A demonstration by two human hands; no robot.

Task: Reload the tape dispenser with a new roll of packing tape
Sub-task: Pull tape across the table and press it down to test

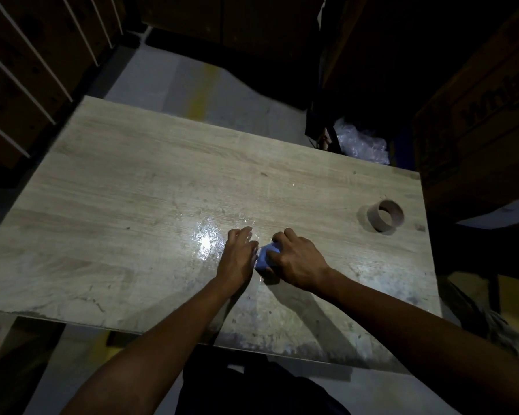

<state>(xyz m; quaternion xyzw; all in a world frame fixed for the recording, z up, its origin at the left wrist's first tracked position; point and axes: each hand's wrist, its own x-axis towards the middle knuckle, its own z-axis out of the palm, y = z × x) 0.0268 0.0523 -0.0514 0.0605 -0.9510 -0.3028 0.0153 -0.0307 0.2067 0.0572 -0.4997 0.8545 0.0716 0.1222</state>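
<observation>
A small blue tape dispenser (263, 259) lies on the wooden table (132, 190), near its front middle. My right hand (294, 262) covers it from the right, fingers curled over its top. My left hand (240, 253) rests right beside it on the left, fingers touching the table and the dispenser's edge. Most of the dispenser is hidden under the hands. A stretch of clear tape (207, 238) shines on the table left of my left hand. An empty brown cardboard tape core (385, 219) sits on its side at the table's right.
Large cardboard boxes (477, 130) stand to the right of the table. Crumpled clear plastic wrap (363, 145) lies beyond the far right corner. Dark shelving (27, 70) stands at the left. The room is dim.
</observation>
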